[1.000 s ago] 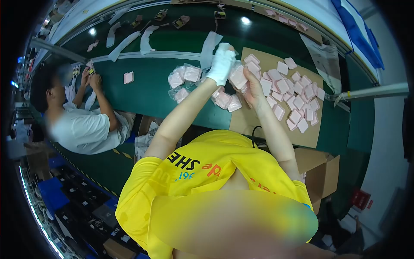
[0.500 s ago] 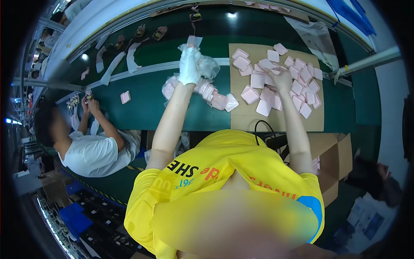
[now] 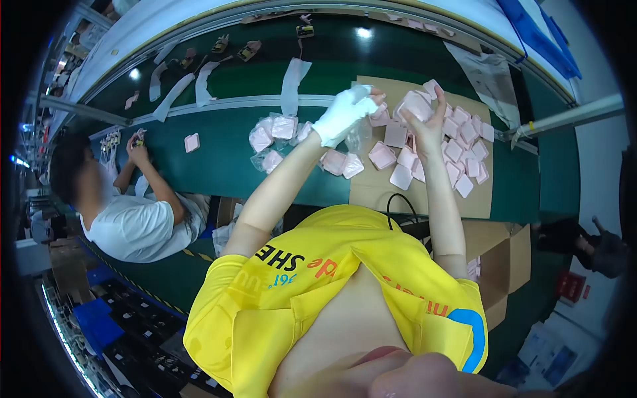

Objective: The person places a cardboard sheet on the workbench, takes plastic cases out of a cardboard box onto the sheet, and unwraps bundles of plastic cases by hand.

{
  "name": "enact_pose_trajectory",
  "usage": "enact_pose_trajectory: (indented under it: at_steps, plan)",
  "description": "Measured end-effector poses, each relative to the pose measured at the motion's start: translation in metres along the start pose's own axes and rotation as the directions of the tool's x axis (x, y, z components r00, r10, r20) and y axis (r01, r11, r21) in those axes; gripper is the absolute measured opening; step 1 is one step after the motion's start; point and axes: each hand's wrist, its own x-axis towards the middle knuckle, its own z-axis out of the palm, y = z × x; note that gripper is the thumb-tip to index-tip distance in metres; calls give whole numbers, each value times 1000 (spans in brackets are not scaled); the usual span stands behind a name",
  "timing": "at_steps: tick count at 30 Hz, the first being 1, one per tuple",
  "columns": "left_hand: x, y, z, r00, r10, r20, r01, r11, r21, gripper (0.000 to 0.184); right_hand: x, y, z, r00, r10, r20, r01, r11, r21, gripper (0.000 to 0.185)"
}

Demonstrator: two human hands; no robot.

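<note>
My left hand [image 3: 346,114], in a white glove with bare fingertips, is closed on a clear plastic bag [image 3: 359,140] that hangs below it near the cardboard's left edge. My right hand [image 3: 428,126] is bare and grips a small stack of pale pink square pieces [image 3: 414,106], thumb on the near side and fingers at the far side. Below that hand, loose pink squares [image 3: 381,155] lie scattered over the cardboard sheet [image 3: 371,192]. Bagged pink squares [image 3: 284,127] rest on the green table left of the cardboard, partly hidden by my left forearm.
A metal rail separates the table from a green conveyor [image 3: 259,79] carrying white strips [image 3: 292,83] and small devices [image 3: 249,50]. At left, a co-worker [image 3: 133,219] handles a small device. One pink square [image 3: 192,142] lies between us. An open carton [image 3: 514,265] stands at right.
My left hand has moved right and nearer the cardboard with the bag, leaving a white strip visible at the rail. My right hand has lifted a stack of pink squares off the pile.
</note>
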Motion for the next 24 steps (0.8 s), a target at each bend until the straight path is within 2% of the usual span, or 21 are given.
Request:
enact_pose_trajectory:
  at_steps: [3, 4, 7, 8, 11, 12, 15, 16, 17, 19, 24]
  plan:
    - [14, -2, -1, 1000, -20, 4, 19, 990, 140, 43, -3, 0, 8, 980, -49, 191, 95, 966, -239, 77]
    - [17, -6, -4, 1000, -20, 5, 19, 990, 140, 43, -5, 0, 11, 980, -50, 190, 95, 966, -239, 77]
    - [24, -17, -10, 998, 55, 35, -64, 920, 386, 41, -5, -5, 20, 967, -113, 227, 165, 960, -224, 66]
    - [26, -19, -13, 998, 57, 39, -67, 919, 389, 41, -4, -1, 19, 968, -117, 224, 167, 960, -223, 66]
    - [26, -6, -16, 987, 80, -139, -1, 869, 495, 33, -1, 14, 19, 976, 45, 212, -52, 998, 25, 58]
    - [26, -5, -16, 987, 81, -137, -2, 868, 497, 33, -1, 17, 17, 977, 44, 210, -51, 998, 28, 58]
    - [25, -3, -15, 986, -4, -168, 37, 981, 189, 17, -4, 16, 16, 937, 251, 242, -299, 935, 190, 52]
    - [24, -2, -15, 986, -2, -166, 34, 981, 193, 17, -4, 16, 17, 939, 247, 241, -296, 935, 194, 52]
    - [21, -1, -14, 969, 152, -193, -63, 912, 406, 15, -4, 16, 19, 940, 259, 223, -301, 937, 178, 53]
    - [20, 1, -13, 884, 447, -139, -191, 616, 764, 12, -3, 16, 21, 941, 284, 184, -312, 938, 150, 55]
    - [29, -14, -15, 821, 541, -183, -261, 640, 722, 15, -3, 10, 30, 972, 187, 139, -209, 965, 160, 50]
